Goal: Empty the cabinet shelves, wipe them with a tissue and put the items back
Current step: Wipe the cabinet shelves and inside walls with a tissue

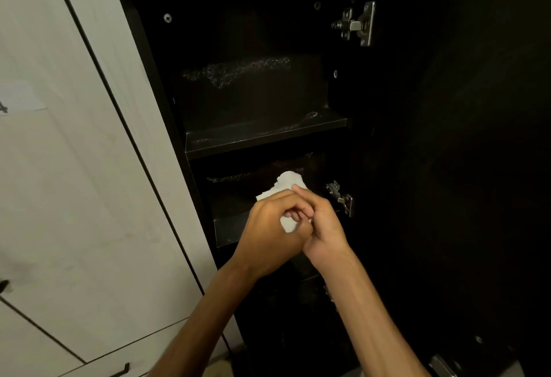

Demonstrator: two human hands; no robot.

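- At frame centre, the left hand (269, 227) and right hand (323, 227) meet, fingers curled, both pinching a white tissue (287, 186) between them.
- The tissue sits in front of the lower shelf (231, 229) of the dark cabinet (155, 78).
- The upper shelf (262, 135) shows pale smears, perhaps dust.
- A hinge (357, 23) sits upper right; a white door (74, 168) fills the left.

This is looking like a home interior: a tall black laminate cabinet (268, 138) is standing open on silver metal door hinges (357, 23), and just left of it pale cream wardrobe doors (74, 168) are showing.
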